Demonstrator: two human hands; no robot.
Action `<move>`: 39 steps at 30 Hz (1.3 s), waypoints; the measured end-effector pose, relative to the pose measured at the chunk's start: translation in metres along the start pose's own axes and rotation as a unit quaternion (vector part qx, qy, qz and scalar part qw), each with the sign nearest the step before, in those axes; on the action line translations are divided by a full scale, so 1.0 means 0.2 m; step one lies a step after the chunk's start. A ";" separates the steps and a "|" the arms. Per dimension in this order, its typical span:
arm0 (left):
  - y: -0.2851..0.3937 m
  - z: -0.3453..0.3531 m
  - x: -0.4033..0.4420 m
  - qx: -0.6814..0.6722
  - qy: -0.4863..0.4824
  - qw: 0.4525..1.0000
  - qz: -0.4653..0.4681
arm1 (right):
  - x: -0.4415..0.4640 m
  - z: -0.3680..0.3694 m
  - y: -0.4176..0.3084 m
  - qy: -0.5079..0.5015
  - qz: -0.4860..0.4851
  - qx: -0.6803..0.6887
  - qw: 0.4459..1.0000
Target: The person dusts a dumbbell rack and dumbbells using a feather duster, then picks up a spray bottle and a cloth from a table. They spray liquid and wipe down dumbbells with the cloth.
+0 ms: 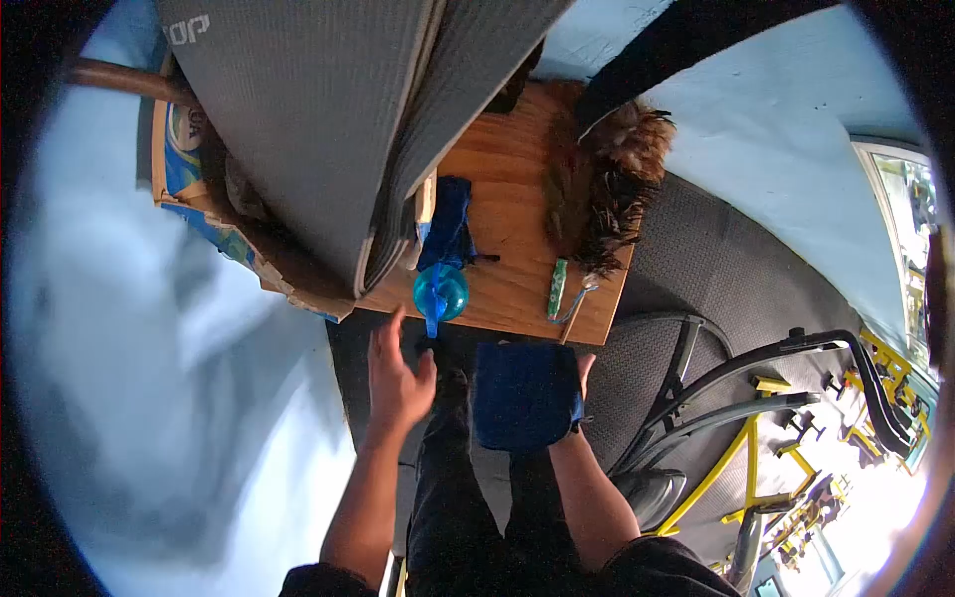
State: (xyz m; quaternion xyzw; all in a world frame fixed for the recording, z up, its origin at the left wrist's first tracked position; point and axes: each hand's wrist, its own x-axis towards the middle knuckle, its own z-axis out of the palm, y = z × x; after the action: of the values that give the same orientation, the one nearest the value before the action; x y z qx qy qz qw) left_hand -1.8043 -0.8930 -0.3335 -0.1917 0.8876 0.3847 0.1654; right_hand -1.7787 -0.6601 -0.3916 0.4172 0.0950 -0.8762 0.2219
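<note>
A folded dark blue cloth [525, 396] rests on my right hand [583, 383], which is mostly hidden beneath it, with the thumb side showing at the right edge. My left hand [401, 380] is empty, its fingers apart, just below a translucent teal round object [441, 293] at the table's front edge. A bright blue strip lies over that round object. Behind it, another dark blue cloth [448, 224] lies on the wooden table [507, 184].
Rolled grey mats [298, 119] lean over a torn cardboard box [214, 234] at the left. A feather duster [617, 179] and a green-labelled item [557, 289] lie on the table's right side. Black and yellow gym equipment [731, 458] stands at the right.
</note>
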 end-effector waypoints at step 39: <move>-0.24 0.00 0.08 -0.049 -0.207 0.965 0.154 | 0.72 0.31 -0.23 -0.066 -0.177 -0.126 0.974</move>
State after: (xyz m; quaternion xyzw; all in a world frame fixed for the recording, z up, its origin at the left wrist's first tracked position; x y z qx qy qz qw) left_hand -1.7968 -0.9261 -0.3702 0.0233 0.8330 0.4798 0.2746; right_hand -1.9228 -0.6861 -0.4636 0.3037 0.2622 -0.9081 0.1201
